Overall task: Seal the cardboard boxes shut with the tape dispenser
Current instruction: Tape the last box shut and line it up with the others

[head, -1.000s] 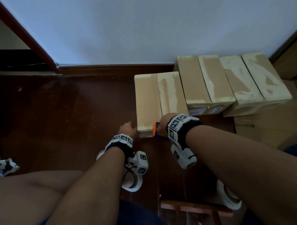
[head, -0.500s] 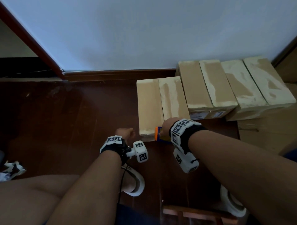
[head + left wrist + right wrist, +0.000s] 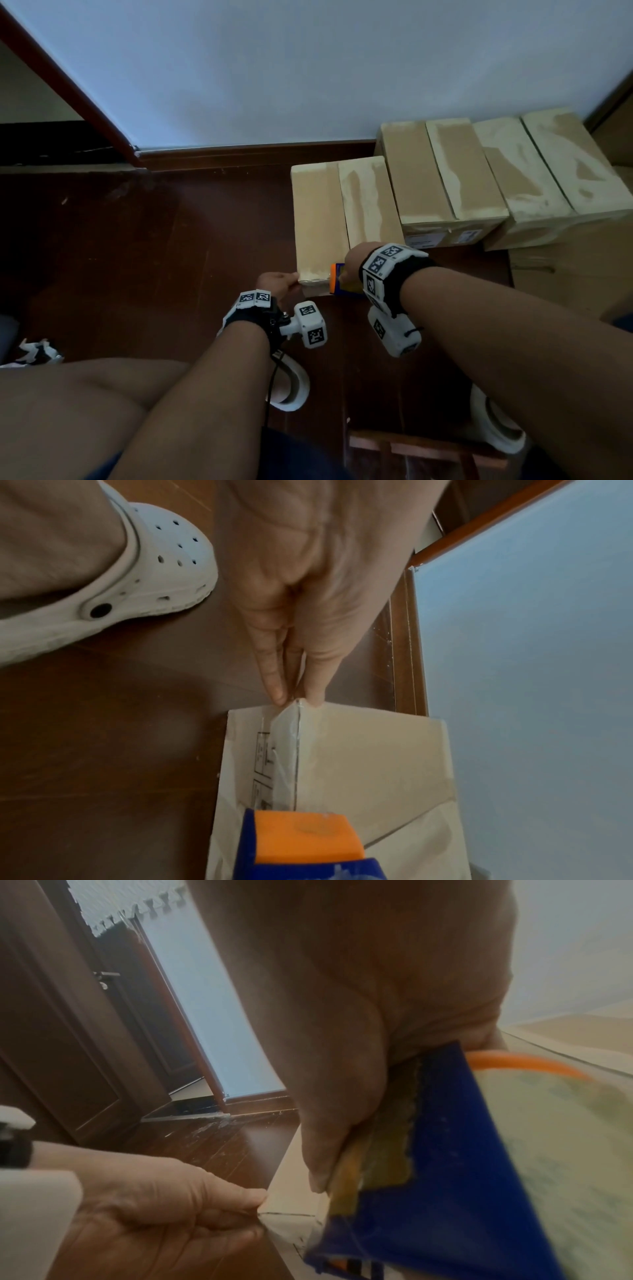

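The nearest cardboard box (image 3: 320, 219) lies on the dark floor with its two top flaps closed. My left hand (image 3: 291, 279) is at its near-left corner, where thumb and finger pinch the end of a clear tape strip (image 3: 282, 750) against the edge. That strip runs along the box's near top edge to the blue and orange tape dispenser (image 3: 337, 279). My right hand (image 3: 351, 265) grips the dispenser at the near edge by the flap seam. In the right wrist view the dispenser (image 3: 445, 1164) fills the right side, and the left hand (image 3: 258, 1208) pinches at the box corner (image 3: 291, 1175).
Two more closed cardboard boxes (image 3: 442, 178) (image 3: 544, 171) stand behind and to the right, against the wall. Flat cardboard (image 3: 565, 274) lies at the right. My feet in white clogs (image 3: 291, 387) (image 3: 496, 428) are on the floor nearby, and a wooden stool edge (image 3: 411, 448) is below.
My left hand drew slightly back from the box corner, then returned and now pinches the tape there. The right hand and dispenser stay at the near edge.
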### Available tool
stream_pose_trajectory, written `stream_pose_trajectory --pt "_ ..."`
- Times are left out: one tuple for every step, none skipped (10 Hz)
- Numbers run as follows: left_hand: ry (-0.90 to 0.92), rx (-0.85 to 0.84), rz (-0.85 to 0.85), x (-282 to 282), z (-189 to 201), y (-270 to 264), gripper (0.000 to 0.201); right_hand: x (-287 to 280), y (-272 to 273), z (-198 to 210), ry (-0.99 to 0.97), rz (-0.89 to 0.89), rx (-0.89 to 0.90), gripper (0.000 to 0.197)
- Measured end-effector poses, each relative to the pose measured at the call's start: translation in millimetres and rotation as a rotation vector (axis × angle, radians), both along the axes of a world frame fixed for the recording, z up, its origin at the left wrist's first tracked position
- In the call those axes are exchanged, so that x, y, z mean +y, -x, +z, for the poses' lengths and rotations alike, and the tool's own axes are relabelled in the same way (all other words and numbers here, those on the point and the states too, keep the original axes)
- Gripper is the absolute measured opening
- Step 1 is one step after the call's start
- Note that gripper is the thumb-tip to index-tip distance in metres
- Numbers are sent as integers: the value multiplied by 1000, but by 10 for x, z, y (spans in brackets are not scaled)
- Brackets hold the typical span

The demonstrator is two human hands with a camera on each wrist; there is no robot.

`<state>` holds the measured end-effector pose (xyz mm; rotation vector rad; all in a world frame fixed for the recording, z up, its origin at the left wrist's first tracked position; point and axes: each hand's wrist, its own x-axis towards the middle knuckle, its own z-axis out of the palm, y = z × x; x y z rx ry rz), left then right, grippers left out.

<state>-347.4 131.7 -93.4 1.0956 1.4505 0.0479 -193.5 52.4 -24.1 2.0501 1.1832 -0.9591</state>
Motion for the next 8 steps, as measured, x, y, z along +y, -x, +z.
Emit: stream_pose_trajectory --pt "-7 18 -58 14 18 -10 21 -131 52 313 -63 -13 -5 46" --pt "-183 168 -229 10 22 -78 17 -252 13 536 -169 -79 93 40" --pt "-378 306 -352 -54 129 -155 8 -338 58 810 -219 -118 147 39" --pt "-426 323 -383 -23 182 -207 17 -326 34 760 -246 -125 180 40" --pt "-434 351 -516 45 218 -224 13 -387 18 743 -269 -91 186 40" --pt "-540 371 -811 52 259 -245 19 -403 6 684 -274 -39 136 39" --pt "-647 435 -1174 46 264 -340 33 -415 18 722 -215 -6 101 38" --pt "-655 479 -1377 62 266 -407 39 -376 20 680 -135 -24 97 37"
